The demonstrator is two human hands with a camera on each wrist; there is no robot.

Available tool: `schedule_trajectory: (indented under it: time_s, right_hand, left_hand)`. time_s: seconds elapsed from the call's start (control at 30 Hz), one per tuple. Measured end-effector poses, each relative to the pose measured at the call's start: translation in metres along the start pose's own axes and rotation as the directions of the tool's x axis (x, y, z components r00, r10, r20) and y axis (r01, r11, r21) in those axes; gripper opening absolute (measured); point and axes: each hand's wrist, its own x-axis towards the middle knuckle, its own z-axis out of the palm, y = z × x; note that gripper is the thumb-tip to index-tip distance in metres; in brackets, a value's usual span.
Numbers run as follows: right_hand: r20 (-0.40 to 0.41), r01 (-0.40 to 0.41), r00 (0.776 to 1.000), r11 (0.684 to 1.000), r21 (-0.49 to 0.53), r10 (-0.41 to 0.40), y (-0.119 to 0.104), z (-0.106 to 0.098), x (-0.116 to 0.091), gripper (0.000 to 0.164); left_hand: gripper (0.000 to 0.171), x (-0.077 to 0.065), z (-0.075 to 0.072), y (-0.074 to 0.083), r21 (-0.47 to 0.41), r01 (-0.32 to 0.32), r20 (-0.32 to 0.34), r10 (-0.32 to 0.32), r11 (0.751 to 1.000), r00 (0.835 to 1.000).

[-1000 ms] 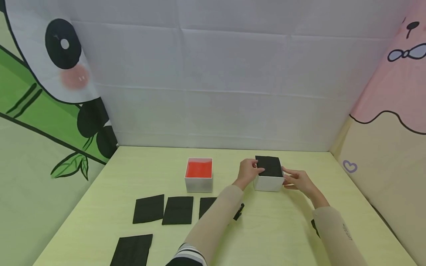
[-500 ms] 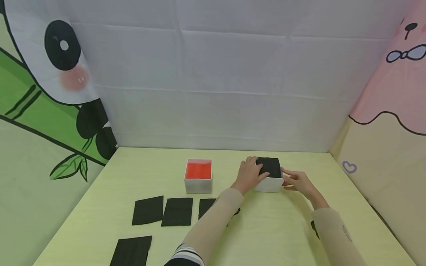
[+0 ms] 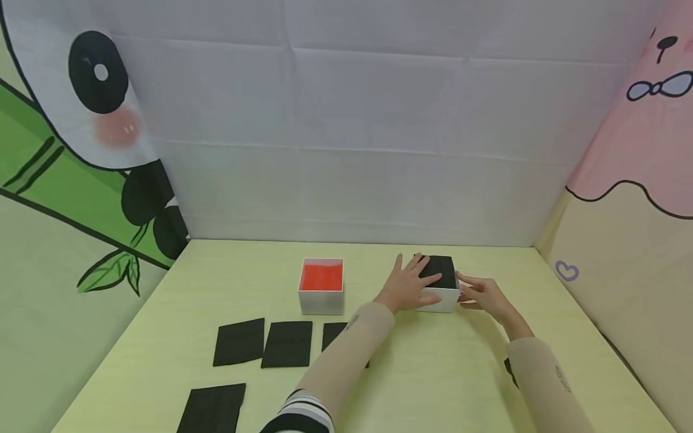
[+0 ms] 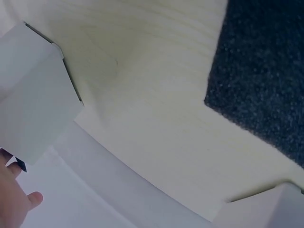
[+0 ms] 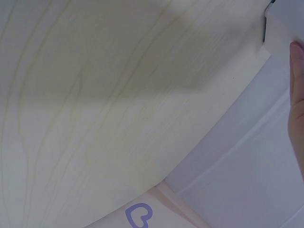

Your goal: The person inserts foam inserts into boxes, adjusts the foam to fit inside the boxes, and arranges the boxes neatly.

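Observation:
A black felt-like square (image 3: 445, 270) covers the top of the white box (image 3: 448, 299) at the back right of the table. My left hand (image 3: 406, 287) is spread over the left side of that square, fingers straight and partly hiding it. Whether the palm presses down is not plain. In the left wrist view the left hand (image 4: 13, 199) shows at the lower left, by the white box (image 4: 38, 111). My right hand (image 3: 484, 294) touches the box's right side with extended fingers. Only part of the right hand (image 5: 298, 99) shows in the right wrist view, against the box wall.
Left of the hands stands another white box (image 3: 320, 300) with a red sheet (image 3: 322, 278) inside. Black squares (image 3: 287, 344) lie in a row in front of it, one partly behind the left forearm. A further black square (image 3: 212, 409) lies nearer. A white backdrop (image 3: 379, 192) rises behind the table.
The left hand pinched the black square's left edge a second ago. Its fingers have since let go and spread out over the square. The right hand has stayed at the box's side.

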Motion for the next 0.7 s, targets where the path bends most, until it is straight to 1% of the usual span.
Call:
schedule_trajectory:
  time_s: [0.07, 0.17, 0.2, 0.3, 0.4, 0.43, 0.53, 0.6, 0.7]
  right_hand:
    - [-0.003, 0.007, 1.000, 1.000, 0.010, -0.007, 0.002, 0.000, 0.000, 0.048]
    - [0.016, 0.053, 0.998, 0.998, 0.036, -0.054, 0.006, -0.002, -0.001, 0.051]
    - [0.040, 0.090, 0.995, 0.993, 0.075, -0.093, 0.012, -0.004, 0.002, 0.049]
    - [0.064, 0.124, 0.989, 0.987, 0.101, -0.130, 0.012, -0.005, 0.000, 0.051]
    - [0.043, 0.090, 0.995, 0.992, 0.090, -0.094, 0.011, -0.003, 0.000, 0.050]
    - [0.019, 0.052, 0.998, 0.997, 0.055, -0.053, 0.005, -0.001, -0.003, 0.051]
    - [0.001, 0.012, 1.000, 1.000, 0.022, -0.012, 0.002, 0.000, -0.003, 0.048]
    - [-0.006, 0.003, 1.000, 1.000, 0.019, -0.002, 0.001, 0.001, -0.003, 0.047]
    - [-0.002, 0.013, 1.000, 1.000, 0.016, -0.013, -0.001, 0.001, -0.003, 0.045]
  left_hand:
    - [0.061, 0.001, 0.000, 0.000, -0.003, 0.001, 0.012, -0.001, 1.000, 1.000]
    - [0.061, 0.000, -0.002, 0.000, -0.016, 0.005, 0.027, -0.004, 1.000, 1.000]
    - [0.061, 0.000, -0.002, 0.000, -0.022, 0.007, 0.027, -0.006, 1.000, 1.000]
    - [0.061, 0.000, -0.005, 0.001, -0.031, 0.010, 0.031, -0.009, 0.999, 0.999]
    - [0.062, 0.000, -0.007, 0.002, -0.035, 0.010, 0.034, -0.009, 0.999, 0.999]
    - [0.062, 0.000, -0.007, 0.003, -0.039, 0.009, 0.036, -0.008, 0.999, 0.999]
    - [0.064, 0.001, -0.008, 0.004, -0.060, 0.009, 0.039, -0.007, 0.998, 0.999]
    - [0.065, 0.001, -0.008, 0.004, -0.079, 0.009, 0.040, -0.006, 0.997, 0.999]
    - [0.066, 0.002, -0.007, 0.004, -0.098, 0.007, 0.042, -0.003, 0.995, 0.999]
